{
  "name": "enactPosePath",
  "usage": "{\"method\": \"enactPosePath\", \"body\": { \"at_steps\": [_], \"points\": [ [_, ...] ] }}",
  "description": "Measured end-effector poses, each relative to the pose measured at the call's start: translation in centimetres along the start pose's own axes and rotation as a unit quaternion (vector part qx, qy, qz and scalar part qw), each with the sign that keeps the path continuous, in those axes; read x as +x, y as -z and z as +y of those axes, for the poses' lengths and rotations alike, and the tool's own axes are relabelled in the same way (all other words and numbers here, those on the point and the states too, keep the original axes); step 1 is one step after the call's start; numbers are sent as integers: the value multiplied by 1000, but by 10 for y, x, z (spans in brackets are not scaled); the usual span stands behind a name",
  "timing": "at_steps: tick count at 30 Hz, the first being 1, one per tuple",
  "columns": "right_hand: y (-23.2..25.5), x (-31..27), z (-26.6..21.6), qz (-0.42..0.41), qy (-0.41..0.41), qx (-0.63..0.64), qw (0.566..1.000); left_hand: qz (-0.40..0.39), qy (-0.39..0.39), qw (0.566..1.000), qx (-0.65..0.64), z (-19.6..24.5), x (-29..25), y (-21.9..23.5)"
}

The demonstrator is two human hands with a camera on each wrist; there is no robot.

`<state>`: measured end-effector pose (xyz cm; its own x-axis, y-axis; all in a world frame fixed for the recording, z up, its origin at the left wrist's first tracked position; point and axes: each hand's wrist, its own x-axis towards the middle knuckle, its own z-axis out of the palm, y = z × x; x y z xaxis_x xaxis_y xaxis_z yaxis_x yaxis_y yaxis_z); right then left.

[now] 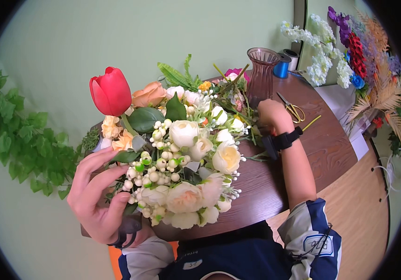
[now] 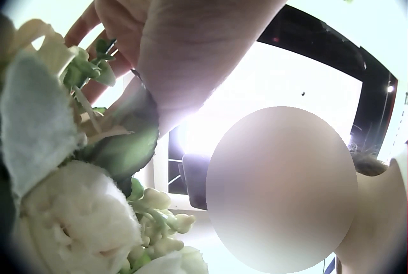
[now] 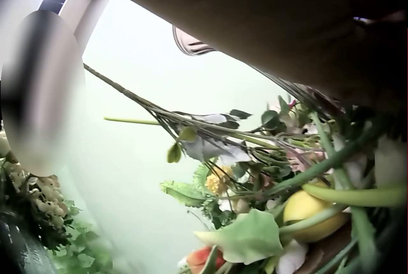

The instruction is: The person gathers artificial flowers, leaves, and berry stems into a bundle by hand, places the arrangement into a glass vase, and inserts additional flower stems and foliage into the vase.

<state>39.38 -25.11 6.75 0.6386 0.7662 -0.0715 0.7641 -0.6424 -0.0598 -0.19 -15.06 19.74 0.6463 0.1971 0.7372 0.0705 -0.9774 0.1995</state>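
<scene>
Centrally, the head view showed the bouquet, a dense mass of pale blooms and berries above the table, with a red tulip rising at its upper left. At lower left, the left hand had its fingers spread and gently bent, tips against the leaves and berries, with no firm grip apparent. Right of centre, the right hand was curled beside the stems; its fingertips were hidden, so whether it gripped them could not be told. The vase stood just beyond it, and the scissors lay at its right. Two hazards were judged likely: pressure from the left fingers could tip the tall tulip or bend the berry sprays, and a sideways swing of the right hand could knock over the vase. At left in the left wrist view, fingers showed behind a dark leaf and above a white flower, an underside absent from the head view. Lower right in the right wrist view, crossing green stems and a yellow bloom appeared, which the head view did not clearly show; the scissors were visible only from the head.
</scene>
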Motion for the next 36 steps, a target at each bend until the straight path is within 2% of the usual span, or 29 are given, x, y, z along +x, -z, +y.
{"method": "enactPosePath", "body": {
  "at_steps": [2,4,5,9,11,12,14,15,16,18,19,22,26,28,30,34,36],
  "points": [
    [22,-17,-7,29,2,-29,999,2,-2,1000,0,0,0,0],
    [35,-40,-15,166,-12,-87,982,0,4,1000,-2,0,-1,0],
    [40,-51,-18,204,-9,-110,973,0,6,1000,-2,0,-2,1],
    [61,-88,-27,213,15,-98,972,-3,-1,1000,-2,-1,-2,1],
    [76,-100,-28,126,50,-26,990,-5,-1,1000,-2,-1,-3,2],
    [81,-105,-25,126,50,-26,990,-6,-2,1000,-1,-1,-3,2],
    [88,-112,-13,244,164,50,954,-6,-3,1000,1,-2,-3,3],
    [91,-114,-7,263,186,88,942,-8,-7,1000,-1,-2,-3,3],
    [93,-117,-1,263,187,87,942,-10,-12,1000,-2,-3,-3,3],
    [97,-124,6,319,192,197,907,-6,-13,1000,-5,-3,-4,2],
    [101,-131,7,321,163,246,900,-3,-14,1000,-8,-3,-4,1],
    [116,-151,7,323,128,274,897,-1,-16,1000,-5,-4,-4,1],
    [117,-156,16,381,172,274,866,2,-8,1000,-5,-3,-4,1],
    [117,-154,17,384,187,289,856,2,-8,1000,-2,-2,-3,1],
    [116,-152,15,408,197,346,822,2,-9,1000,3,-1,-3,1],
    [117,-150,15,436,203,388,786,25,-21,999,-15,-2,-3,0],
    [115,-147,18,489,161,455,727,48,-28,998,-4,-1,-4,0]
  ]
}}
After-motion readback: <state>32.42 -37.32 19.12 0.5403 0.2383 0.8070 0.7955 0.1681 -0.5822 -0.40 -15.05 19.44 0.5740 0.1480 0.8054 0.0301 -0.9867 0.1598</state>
